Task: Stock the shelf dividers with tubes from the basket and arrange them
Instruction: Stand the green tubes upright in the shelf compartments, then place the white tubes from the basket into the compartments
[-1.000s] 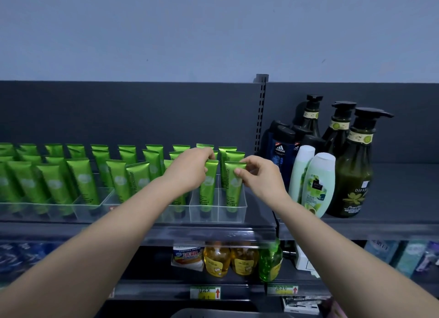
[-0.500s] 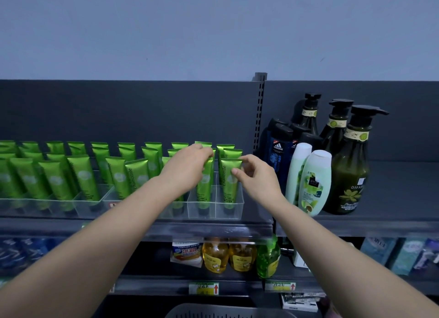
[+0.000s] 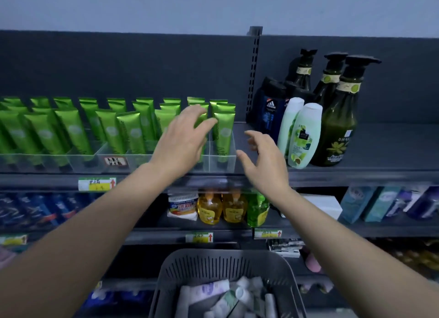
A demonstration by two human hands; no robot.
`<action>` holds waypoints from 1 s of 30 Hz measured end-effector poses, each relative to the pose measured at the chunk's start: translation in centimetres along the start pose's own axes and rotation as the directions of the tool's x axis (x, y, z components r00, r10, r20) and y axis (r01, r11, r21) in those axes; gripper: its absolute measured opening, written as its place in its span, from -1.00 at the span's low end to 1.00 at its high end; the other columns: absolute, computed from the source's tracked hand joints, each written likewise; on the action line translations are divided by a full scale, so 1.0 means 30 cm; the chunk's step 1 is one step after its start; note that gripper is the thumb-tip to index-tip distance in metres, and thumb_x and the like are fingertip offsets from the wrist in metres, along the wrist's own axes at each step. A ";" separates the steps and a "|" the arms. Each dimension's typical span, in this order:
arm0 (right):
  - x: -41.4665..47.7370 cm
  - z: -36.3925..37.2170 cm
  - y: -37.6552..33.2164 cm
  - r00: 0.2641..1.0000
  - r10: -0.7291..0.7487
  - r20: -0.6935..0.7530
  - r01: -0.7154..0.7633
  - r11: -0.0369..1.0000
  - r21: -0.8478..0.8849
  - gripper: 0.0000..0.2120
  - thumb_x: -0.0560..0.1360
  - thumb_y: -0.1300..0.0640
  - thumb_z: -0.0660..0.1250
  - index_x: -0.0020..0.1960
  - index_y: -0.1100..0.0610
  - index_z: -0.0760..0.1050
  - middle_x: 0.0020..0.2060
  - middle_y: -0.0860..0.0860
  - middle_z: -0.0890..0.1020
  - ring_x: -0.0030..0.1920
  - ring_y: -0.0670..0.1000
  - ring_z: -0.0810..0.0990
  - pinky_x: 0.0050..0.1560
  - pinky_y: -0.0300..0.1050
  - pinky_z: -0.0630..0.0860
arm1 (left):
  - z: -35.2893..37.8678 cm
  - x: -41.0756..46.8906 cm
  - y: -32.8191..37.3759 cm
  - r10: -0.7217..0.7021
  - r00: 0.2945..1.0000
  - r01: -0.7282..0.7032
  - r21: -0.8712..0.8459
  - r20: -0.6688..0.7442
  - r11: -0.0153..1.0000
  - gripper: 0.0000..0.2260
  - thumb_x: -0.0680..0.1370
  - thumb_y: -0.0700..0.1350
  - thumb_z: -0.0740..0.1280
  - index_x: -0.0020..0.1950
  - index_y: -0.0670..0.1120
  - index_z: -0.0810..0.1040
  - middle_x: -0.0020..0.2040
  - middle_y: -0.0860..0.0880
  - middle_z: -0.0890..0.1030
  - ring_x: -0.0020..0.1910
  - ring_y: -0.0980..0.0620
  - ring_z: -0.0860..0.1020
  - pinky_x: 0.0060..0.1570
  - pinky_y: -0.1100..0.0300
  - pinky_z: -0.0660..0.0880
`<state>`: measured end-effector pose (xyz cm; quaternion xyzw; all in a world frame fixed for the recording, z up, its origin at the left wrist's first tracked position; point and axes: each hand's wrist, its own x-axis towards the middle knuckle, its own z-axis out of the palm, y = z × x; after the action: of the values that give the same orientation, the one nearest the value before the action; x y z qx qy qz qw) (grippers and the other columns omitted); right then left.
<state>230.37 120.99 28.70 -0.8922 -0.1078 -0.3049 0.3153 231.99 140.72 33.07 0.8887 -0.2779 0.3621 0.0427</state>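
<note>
Hovering at the dividers [image 3: 221, 162], left grip [image 3: 183, 142] and right grip [image 3: 263, 161] are both released, empty; loose tubes [image 3: 213, 298] lie jumbled in the basket [image 3: 206, 256] straight below the dividers, right grip seemingly nearer

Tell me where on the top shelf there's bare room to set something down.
Bare shelf lies right of the dark pump bottles, out to the frame edge. A narrow strip runs between the rightmost clear divider and the white bottles. Left of that, green tubes crowd the shelf.

Bright green tubes [image 3: 73, 132], a grey slotted basket [image 3: 221, 267], dark green pump bottles [image 3: 339, 118], yellow bottles [image 3: 210, 209].
</note>
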 end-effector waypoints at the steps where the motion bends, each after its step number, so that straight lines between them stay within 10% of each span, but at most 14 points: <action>1: -0.031 0.006 0.005 1.000 -0.008 0.011 0.009 0.999 -0.033 -0.57 0.53 0.01 0.31 0.36 0.08 0.36 0.13 0.01 0.52 0.13 0.00 0.50 0.04 -0.04 0.50 | 0.008 -0.029 0.015 0.007 1.000 -0.007 -0.016 0.012 1.000 -0.62 0.38 -0.38 0.41 0.19 -0.26 0.54 0.21 -0.33 0.51 0.25 -0.31 0.46 0.14 -0.19 0.48; 13: -0.526 0.153 0.123 0.921 0.220 0.321 -0.121 0.946 -0.301 -0.66 0.50 0.04 0.34 0.25 0.11 0.48 0.07 0.06 0.55 0.11 0.11 0.52 -0.01 -0.01 0.51 | 0.339 -0.583 0.104 0.095 0.922 -0.024 -0.188 0.375 0.982 -0.68 0.23 -0.37 0.45 -0.04 -0.18 0.61 -0.12 -0.14 0.58 -0.13 -0.16 0.54 -0.26 0.06 0.50; 20: -0.787 0.248 0.212 0.723 0.462 0.514 -0.260 0.871 -0.416 -0.63 0.53 0.01 0.29 0.30 0.07 0.42 0.14 0.06 0.51 0.16 0.10 0.49 -0.01 -0.05 0.47 | 0.469 -0.859 0.202 0.094 0.696 0.080 -0.206 0.712 0.975 -0.73 0.12 -0.27 0.54 -0.29 -0.08 0.56 -0.28 -0.03 0.52 -0.29 -0.05 0.52 -0.39 0.19 0.44; 26: -0.956 0.331 0.322 0.511 0.549 0.662 -0.276 0.834 -0.479 -0.59 0.53 0.03 0.28 0.35 0.10 0.37 0.20 0.12 0.49 0.22 0.18 0.46 0.10 0.01 0.49 | 0.548 -1.019 0.312 0.061 0.460 0.165 -0.153 0.886 0.974 -0.51 0.46 -0.23 0.32 0.39 -0.05 0.41 0.24 -0.18 0.47 0.21 -0.21 0.44 0.10 -0.01 0.46; 30: -1.033 0.378 0.394 0.356 0.489 0.796 -0.048 0.861 -0.507 -0.53 0.53 0.10 0.28 0.41 0.09 0.31 0.28 0.10 0.46 0.29 0.14 0.39 0.18 0.00 0.46 | 0.616 -1.077 0.385 0.096 0.296 0.081 -0.125 0.950 0.989 -0.67 0.53 -0.26 0.23 0.29 -0.12 0.44 0.35 -0.15 0.36 0.30 -0.16 0.38 0.09 0.04 0.40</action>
<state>215.81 118.90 -3.13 -0.9594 -0.0445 0.2711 0.0631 218.53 140.84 -3.52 0.9227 -0.2792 -0.2576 -0.0663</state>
